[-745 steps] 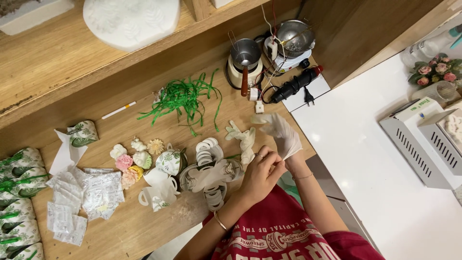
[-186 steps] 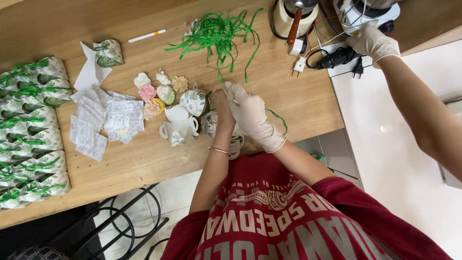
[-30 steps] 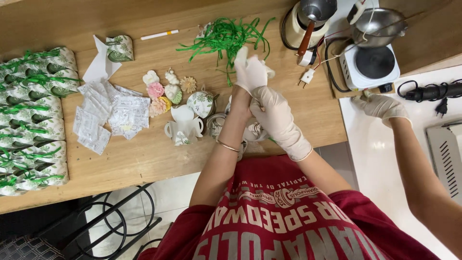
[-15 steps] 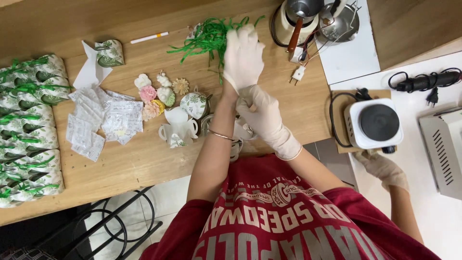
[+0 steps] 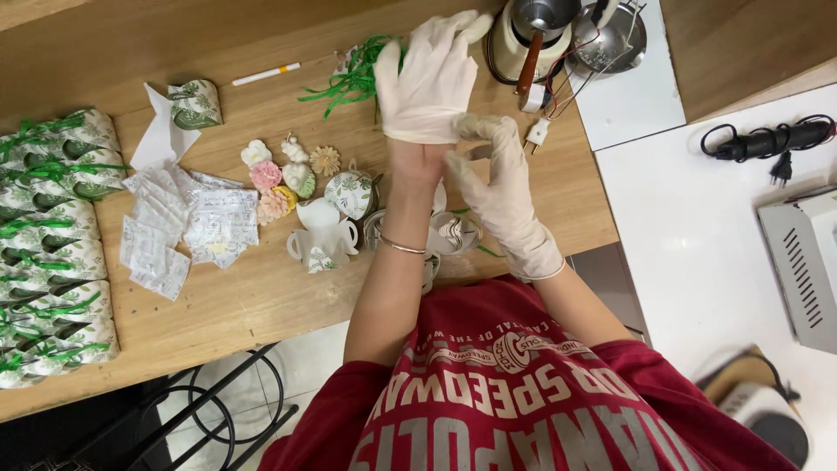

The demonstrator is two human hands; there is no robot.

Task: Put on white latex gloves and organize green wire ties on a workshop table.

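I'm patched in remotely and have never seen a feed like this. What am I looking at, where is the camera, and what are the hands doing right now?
There is no machine here: a person in a red shirt wears a camera on the head, so you look straight down at their own two arms over a wooden table.

The left hand is raised, fingers spread, with a pale glove covering the hand only down to the wrist. The right hand, fully gloved, pinches that glove's cuff at the left wrist.

On the table: loose green ribbon strands, small flower-shaped pieces, little leaf-patterned paper boxes, white sachets, and rows of ribbon-tied packages at the left edge. Metal pots with cords stand at the far right.
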